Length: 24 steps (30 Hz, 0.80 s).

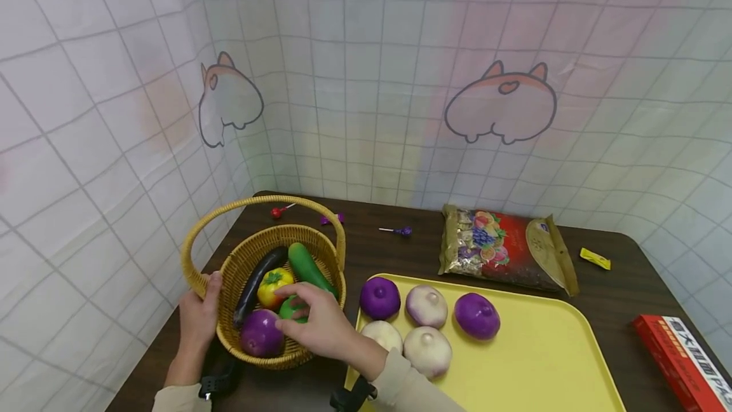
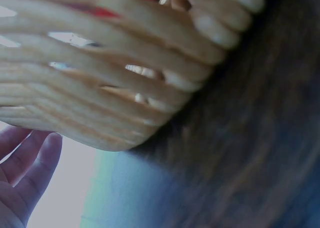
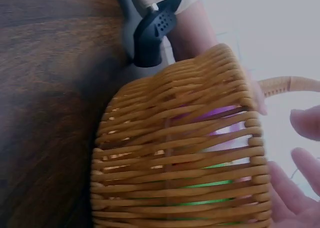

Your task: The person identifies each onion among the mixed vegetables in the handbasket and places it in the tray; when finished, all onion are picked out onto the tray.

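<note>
A woven basket [image 1: 284, 234] with an arched handle stands on the left of the table. At the foot of its handle, my left hand [image 1: 197, 316] holds the side, thumb on the rim. Over the basket's right edge reaches my right hand [image 1: 323, 326], fingers loosely bent and apart above a round green vegetable [image 1: 293, 308], which the hand partly hides. Inside are also a long dark eggplant [image 1: 257, 285], a yellow-red bell pepper [image 1: 273, 286], a cucumber [image 1: 309, 267] and a round purple vegetable [image 1: 262, 333]. The right wrist view shows the basket's woven wall [image 3: 180, 153] close up.
Right of the basket lies a yellow tray [image 1: 543, 348] with several purple and whitish round vegetables [image 1: 427, 306]. Behind are a candy bag [image 1: 509, 250] and lollipops [image 1: 403, 231]. A yellow-wrapped sweet [image 1: 595, 258] and a red box [image 1: 683, 361] lie at right.
</note>
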Each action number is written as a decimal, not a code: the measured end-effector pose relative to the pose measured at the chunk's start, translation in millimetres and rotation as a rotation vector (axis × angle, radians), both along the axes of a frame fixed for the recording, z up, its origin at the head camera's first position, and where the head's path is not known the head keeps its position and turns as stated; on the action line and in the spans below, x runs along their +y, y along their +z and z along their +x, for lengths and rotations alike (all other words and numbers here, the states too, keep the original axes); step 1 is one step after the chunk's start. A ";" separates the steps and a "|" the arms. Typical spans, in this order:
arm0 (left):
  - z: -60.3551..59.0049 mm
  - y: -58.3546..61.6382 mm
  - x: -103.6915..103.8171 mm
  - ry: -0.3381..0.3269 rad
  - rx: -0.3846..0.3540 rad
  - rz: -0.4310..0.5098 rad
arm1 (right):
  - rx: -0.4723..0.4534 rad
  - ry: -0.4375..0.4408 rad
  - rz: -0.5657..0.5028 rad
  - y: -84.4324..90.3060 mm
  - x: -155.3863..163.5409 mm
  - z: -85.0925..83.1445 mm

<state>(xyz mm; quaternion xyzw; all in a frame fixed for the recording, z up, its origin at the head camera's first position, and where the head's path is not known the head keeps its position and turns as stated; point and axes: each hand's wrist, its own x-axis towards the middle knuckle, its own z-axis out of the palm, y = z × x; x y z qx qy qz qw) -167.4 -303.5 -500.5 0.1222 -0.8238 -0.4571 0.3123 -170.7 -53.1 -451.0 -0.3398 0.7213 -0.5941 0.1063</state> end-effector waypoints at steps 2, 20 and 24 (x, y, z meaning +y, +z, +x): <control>-0.4 1.4 -0.1 0.002 0.005 -0.003 | -0.043 0.035 0.012 2.8 -1.8 -1.0; 0.2 1.0 -0.1 0.000 -0.028 0.001 | 0.104 0.101 0.367 7.0 -39.7 -2.4; -0.2 0.3 -1.0 0.002 -0.034 0.003 | 0.148 0.102 0.404 3.9 -47.1 -3.9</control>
